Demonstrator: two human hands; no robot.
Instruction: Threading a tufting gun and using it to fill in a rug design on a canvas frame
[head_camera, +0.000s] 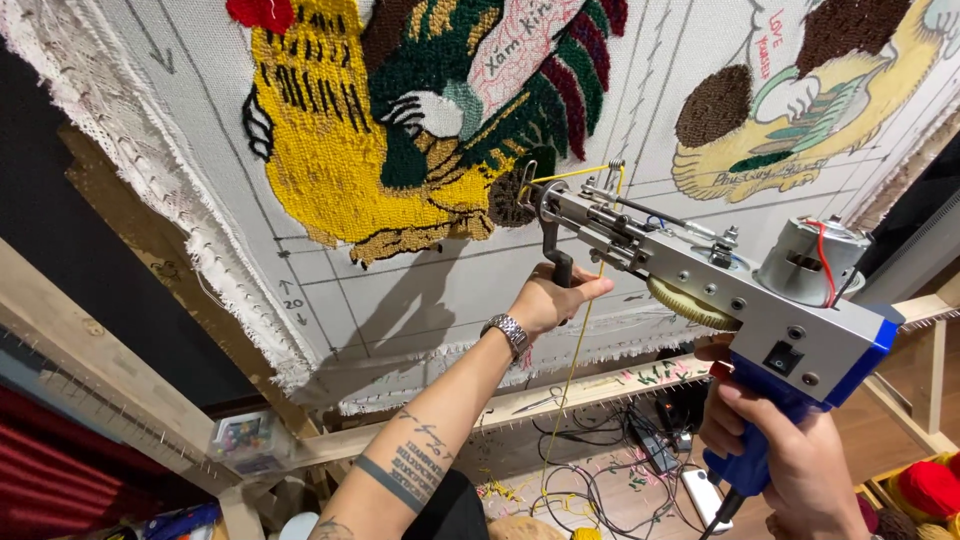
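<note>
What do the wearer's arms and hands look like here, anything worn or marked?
Both are bare: no gloves, no sleeves in view. The left hand has a silver metal link watch at the wrist, and its forearm carries dark tattoos: lines of script, small symbols and a solid band near the elbow. The right hand shows no rings or markings.

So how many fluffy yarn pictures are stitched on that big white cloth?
2. A yellow, green and red tufted picture sits upper left on the white cloth; a yellow and brown tufted picture sits upper right. The frame cuts both off, so more may be hidden.
</note>
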